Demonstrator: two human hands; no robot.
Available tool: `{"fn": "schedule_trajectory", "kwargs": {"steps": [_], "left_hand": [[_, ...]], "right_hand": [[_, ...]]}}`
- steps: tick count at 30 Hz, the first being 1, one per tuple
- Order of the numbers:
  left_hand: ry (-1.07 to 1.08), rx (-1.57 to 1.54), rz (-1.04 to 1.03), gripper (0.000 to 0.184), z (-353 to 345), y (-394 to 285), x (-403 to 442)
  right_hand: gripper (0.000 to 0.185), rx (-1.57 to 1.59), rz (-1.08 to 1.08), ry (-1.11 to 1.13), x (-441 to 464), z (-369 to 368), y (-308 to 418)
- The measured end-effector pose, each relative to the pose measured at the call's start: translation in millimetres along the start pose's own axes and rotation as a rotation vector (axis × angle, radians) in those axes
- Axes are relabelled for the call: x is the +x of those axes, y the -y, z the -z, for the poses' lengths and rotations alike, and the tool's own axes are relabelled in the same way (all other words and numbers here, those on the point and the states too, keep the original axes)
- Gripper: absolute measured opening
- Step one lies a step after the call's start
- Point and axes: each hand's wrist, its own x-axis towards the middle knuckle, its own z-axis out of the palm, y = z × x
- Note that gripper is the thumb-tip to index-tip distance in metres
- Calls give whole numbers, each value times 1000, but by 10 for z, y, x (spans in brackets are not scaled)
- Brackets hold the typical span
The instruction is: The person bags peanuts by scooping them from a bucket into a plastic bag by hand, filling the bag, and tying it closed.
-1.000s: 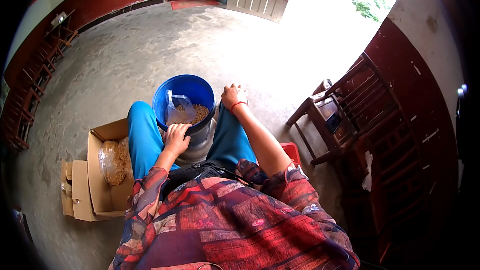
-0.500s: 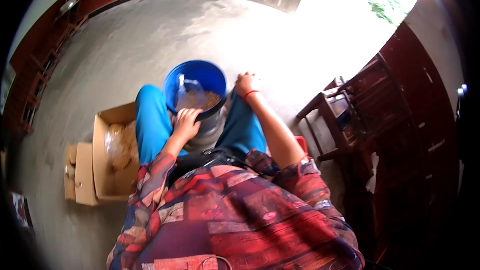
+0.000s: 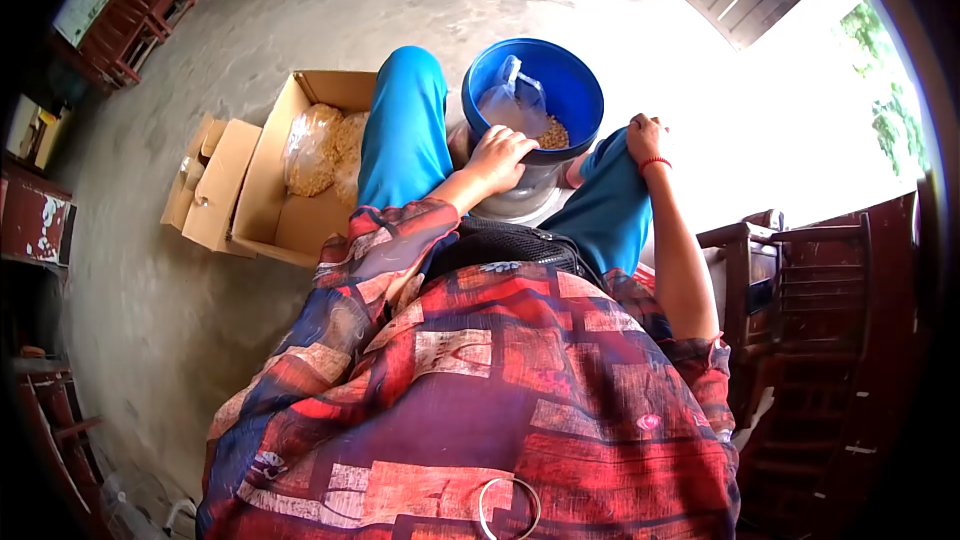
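My left hand (image 3: 503, 157) lies on the near rim of a blue bucket (image 3: 580, 90), its fingers stretched along the edge and holding nothing. Inside the bucket are a clear plastic bag (image 3: 520, 95) and loose tan grains or pellets (image 3: 553, 134), too small to name. The bucket sits between my legs, above a grey rounded base (image 3: 518, 202) that is partly hidden. On my right knee rests my right hand (image 3: 648, 137), apart from the bucket, its fingers loosely bent over the blue trouser cloth and nothing in them.
Left of my leg stands an open cardboard box (image 3: 262, 202) with clear bags of tan pieces (image 3: 312, 150). A dark wooden chair (image 3: 760, 280) is at the right. Red wooden chairs (image 3: 125, 30) line the far left wall. Bright light falls through the doorway.
My view has turned left, so the bucket, box and both hands appear farther right and higher. The left hand stays at the bucket rim and the right hand on the knee.
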Motion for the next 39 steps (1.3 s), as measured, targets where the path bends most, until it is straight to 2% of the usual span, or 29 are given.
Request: {"fn": "schedule_trajectory", "kwargs": {"steps": [9, 16, 24, 31, 33, 39], "left_hand": [[-77, 123, -39, 41, -56, 5, 1], [-11, 239, -15, 41, -20, -83, 2], [100, 326, -9, 53, 24, -138, -8], [67, 340, -43, 56, 22, -118, -21], [153, 340, -7, 59, 59, -147, -13], [40, 373, -33, 73, -1, -118, -85]], "right_hand": [[29, 7, -6, -9, -6, 14, -100], [29, 4, -13, -23, 3, -11, -144], [29, -5, -17, -10, -62, 69, -56], [30, -15, -31, 8, -44, 58, -34], [30, -10, -31, -1, -39, 43, -39], [30, -5, -19, 1, -24, 26, -28]]}}
